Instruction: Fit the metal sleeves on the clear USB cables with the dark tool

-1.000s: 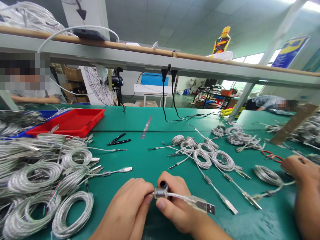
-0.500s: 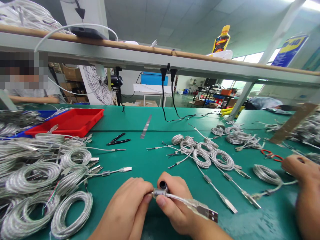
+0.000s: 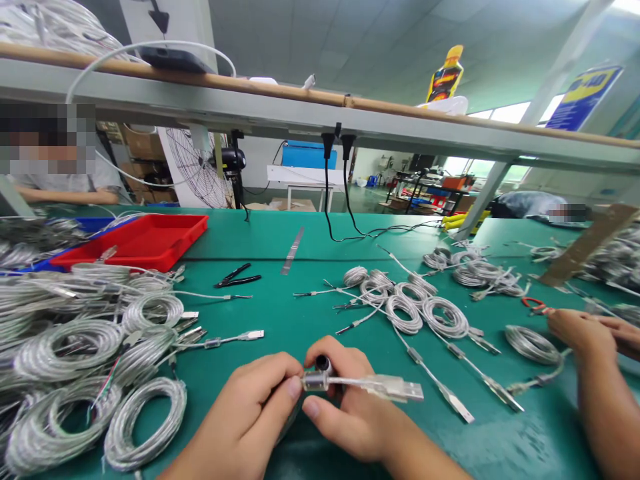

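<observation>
In the head view, my left hand (image 3: 250, 410) pinches a clear-jacketed USB cable (image 3: 345, 381) beside its ferrite bead (image 3: 316, 381). The cable's USB plug (image 3: 397, 388) points right, passing across my right hand (image 3: 353, 403). The curled fingers of that hand hold a small tube with a dark hollow end (image 3: 323, 363), just above the bead. My right thumb is lifted off the bead, leaving a gap. The rest of the tube is hidden by my fingers. Below my left hand, part of the cable is out of sight.
Coiled cables (image 3: 145, 423) are heaped at left, near a red tray (image 3: 170, 243). More coils (image 3: 404, 313) lie right of centre. Black-handled cutters (image 3: 237, 277) and a metal strip (image 3: 293, 251) lie beyond my hands. Another person's hands (image 3: 587, 337) work at right, near red-handled pliers (image 3: 534, 305).
My right thumb has come away from the ferrite bead. The USB plug has swung up and left, and now points more level. The other person's hands have shifted at right.
</observation>
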Demonstrator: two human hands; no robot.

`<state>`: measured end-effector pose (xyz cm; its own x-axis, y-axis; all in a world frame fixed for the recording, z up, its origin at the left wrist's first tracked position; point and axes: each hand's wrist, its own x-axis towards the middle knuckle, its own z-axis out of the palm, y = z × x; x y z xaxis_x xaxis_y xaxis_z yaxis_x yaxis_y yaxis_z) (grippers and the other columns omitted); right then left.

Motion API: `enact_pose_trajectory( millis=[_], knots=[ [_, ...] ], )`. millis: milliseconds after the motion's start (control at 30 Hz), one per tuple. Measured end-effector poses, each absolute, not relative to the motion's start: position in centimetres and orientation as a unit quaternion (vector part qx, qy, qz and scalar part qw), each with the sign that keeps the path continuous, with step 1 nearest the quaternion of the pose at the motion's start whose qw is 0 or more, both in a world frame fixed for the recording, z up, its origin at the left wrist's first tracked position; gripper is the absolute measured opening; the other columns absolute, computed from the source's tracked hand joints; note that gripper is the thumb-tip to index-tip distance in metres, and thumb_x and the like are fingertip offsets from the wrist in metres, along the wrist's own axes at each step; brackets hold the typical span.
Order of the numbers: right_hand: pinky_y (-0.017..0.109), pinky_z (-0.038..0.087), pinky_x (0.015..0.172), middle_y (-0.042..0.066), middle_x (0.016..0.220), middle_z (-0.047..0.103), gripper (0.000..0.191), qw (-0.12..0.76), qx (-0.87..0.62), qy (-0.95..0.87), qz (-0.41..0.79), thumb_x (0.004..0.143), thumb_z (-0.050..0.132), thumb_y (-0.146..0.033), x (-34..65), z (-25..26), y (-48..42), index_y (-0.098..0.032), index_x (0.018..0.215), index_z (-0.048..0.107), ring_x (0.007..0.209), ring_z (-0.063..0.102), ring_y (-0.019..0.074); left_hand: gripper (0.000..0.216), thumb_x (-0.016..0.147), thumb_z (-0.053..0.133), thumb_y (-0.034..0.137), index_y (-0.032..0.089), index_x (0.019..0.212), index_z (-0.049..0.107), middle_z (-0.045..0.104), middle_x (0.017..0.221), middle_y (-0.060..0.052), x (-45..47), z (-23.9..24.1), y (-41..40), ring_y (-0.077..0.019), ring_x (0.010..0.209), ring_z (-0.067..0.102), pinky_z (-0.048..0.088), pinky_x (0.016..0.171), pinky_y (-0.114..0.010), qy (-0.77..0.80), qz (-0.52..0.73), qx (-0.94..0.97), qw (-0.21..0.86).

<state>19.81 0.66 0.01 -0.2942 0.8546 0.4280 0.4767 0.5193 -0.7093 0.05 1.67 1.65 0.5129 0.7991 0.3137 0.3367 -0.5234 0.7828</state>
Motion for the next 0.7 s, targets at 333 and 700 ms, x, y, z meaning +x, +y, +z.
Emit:
enact_pose_trajectory(
  millis=[333,700],
  knots=[
    [0.027,0.033,0.061,-0.003,0.067,0.051,0.034,0.449,-0.441,-0.734,0.254,0.105,0.043,-0.045,19.8,-0.7,0.4,-0.022,0.082,0.056,0.062,0.045,0.0154,0.036,0.103,0.041,0.042,0.022,0.079,0.060,0.064,0.075,0.001,0.0,2.8,1.4,-0.0170,0.071,0.059,0.045,0.065,-0.025,0.390,0.305,0.791,0.359],
    [0.022,0.024,0.044,-0.010,0.052,0.037,0.046,0.514,-0.376,-0.577,0.511,0.101,0.048,-0.063,18.3,-0.8,1.4,-0.023,0.078,0.044,0.045,0.029,0.0103,0.025,0.105,0.043,0.031,0.024,0.088,0.061,0.065,0.083,0.003,0.0,1.9,1.9,-0.0151,0.074,0.058,0.044,0.069,-0.025,0.368,0.344,0.814,0.291]
  ],
)
